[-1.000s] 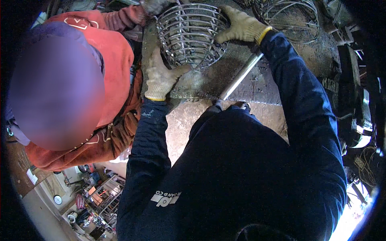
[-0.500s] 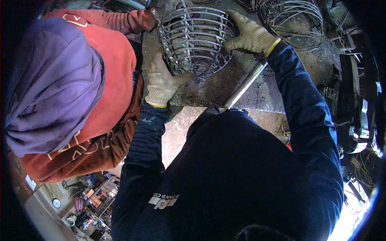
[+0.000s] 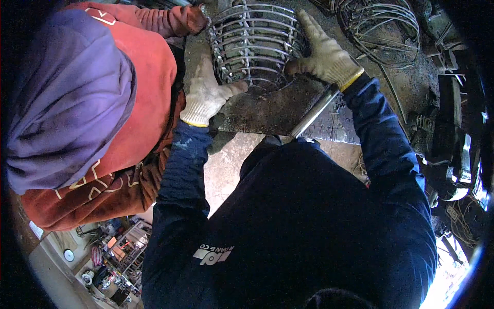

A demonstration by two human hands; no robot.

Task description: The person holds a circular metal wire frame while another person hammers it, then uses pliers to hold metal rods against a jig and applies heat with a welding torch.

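Note:
A bowl-shaped cage of welded metal rods (image 3: 256, 39) sits on the dark workbench, its curved bars crossing a central rib. My left hand (image 3: 210, 97), in a pale knit glove, grips its near left side, with the thumb at the lower edge and the fingers along the side. Gloved as well, my right hand (image 3: 329, 57) holds the right side, fingers stretched along it and thumb against the near right edge. Some fingertips are hidden by the bars or run together with them. Near my right wrist, a shiny metal tube (image 3: 315, 112) lies slantwise across the bench's front edge.
A co-worker in a red top and purple hood (image 3: 72, 103) is close on the left, with a hand (image 3: 197, 20) near the cage. Bent rod frames (image 3: 383, 31) lie at the bench's back right. Dark metal parts (image 3: 453, 123) crowd the right side.
The cage has tilted and shifted slightly between my hands. My right hand's fingers have straightened along its side. The co-worker's hand has moved slightly toward the cage.

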